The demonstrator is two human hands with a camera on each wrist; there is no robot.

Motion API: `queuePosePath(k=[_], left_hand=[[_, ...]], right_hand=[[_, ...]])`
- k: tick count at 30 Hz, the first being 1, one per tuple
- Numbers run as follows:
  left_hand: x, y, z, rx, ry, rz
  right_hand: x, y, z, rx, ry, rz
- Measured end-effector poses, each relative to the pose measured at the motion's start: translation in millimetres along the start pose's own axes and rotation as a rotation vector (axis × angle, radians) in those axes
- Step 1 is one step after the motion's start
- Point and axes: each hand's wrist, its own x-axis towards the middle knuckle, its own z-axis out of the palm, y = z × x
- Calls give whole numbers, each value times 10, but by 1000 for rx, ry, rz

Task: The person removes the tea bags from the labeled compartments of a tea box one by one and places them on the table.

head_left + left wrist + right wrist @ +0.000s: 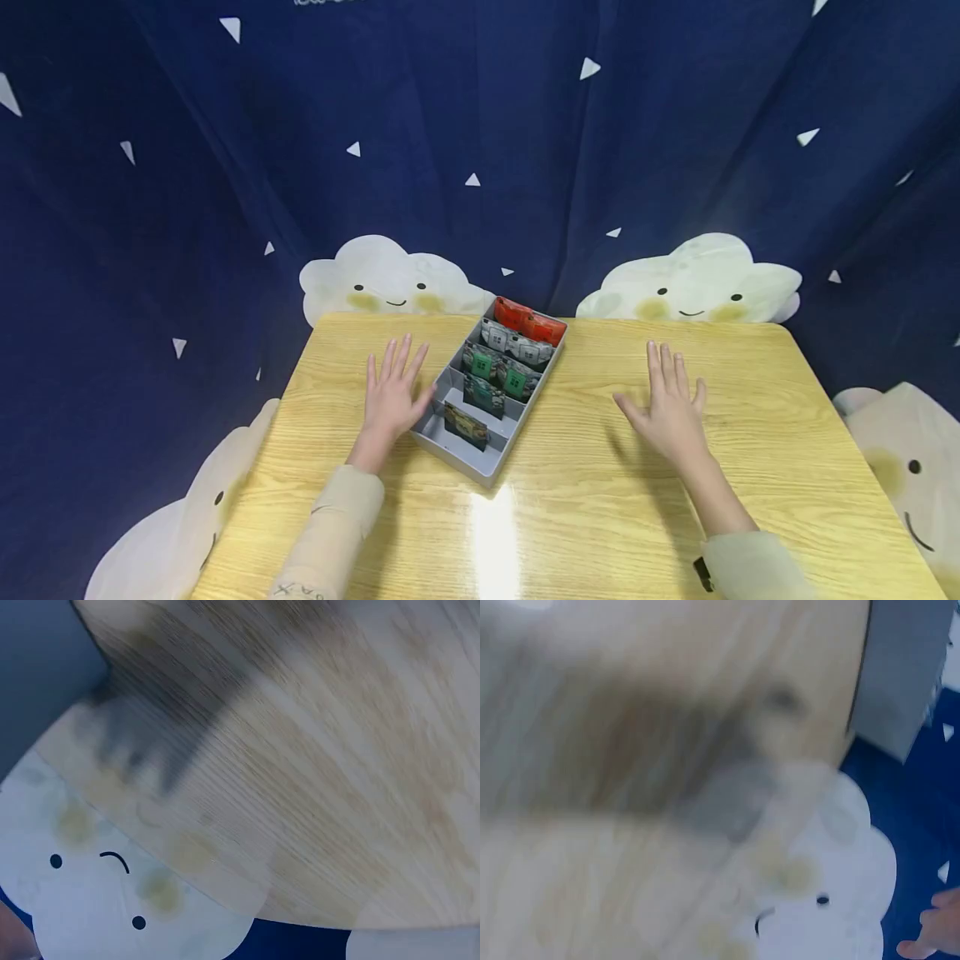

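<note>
A grey divided box [448, 454] stands at a slant near the middle of the table, holding upright packets in its compartments. Red packets [529, 322] fill the far end, then white-and-grey packets [516, 343], green-and-dark packets [498, 371], a dark teal packet [483, 396] and a gold-and-dark packet [466, 426] at the near end. My left hand [392, 402] is spread beside the box's left side, thumb near its rim; I cannot tell if they touch. Well to the right of the box, my right hand [670, 417] is spread over the table, holding nothing.
The wooden table [585, 517] has a bright reflection in front of the box. A dark blue curtain [465, 108] with white triangles and smiling clouds [701, 279] hangs behind and along both sides. The box's grey side [904, 675] also shows in the right wrist view.
</note>
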Motion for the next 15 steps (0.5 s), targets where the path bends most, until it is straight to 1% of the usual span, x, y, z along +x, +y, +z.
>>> queuePosePath(k=[2, 4, 5, 8, 11, 15], left_hand=[[40, -30, 23, 10, 21, 44], [88, -60, 45, 26, 28, 85], [114, -75, 56, 28, 27, 105], [191, -115, 80, 56, 14, 163], [257, -151, 99, 93, -3, 221], [322, -176, 124, 137, -37, 274]], right_hand=[[-22, -77, 116, 72, 71, 8], [-38, -166, 233, 138, 134, 14], [-42, -213, 293, 164, 165, 16], [-51, -374, 459, 216, 223, 24], [-56, -546, 610, 246, 235, 55], [-69, -758, 776, 283, 212, 108]])
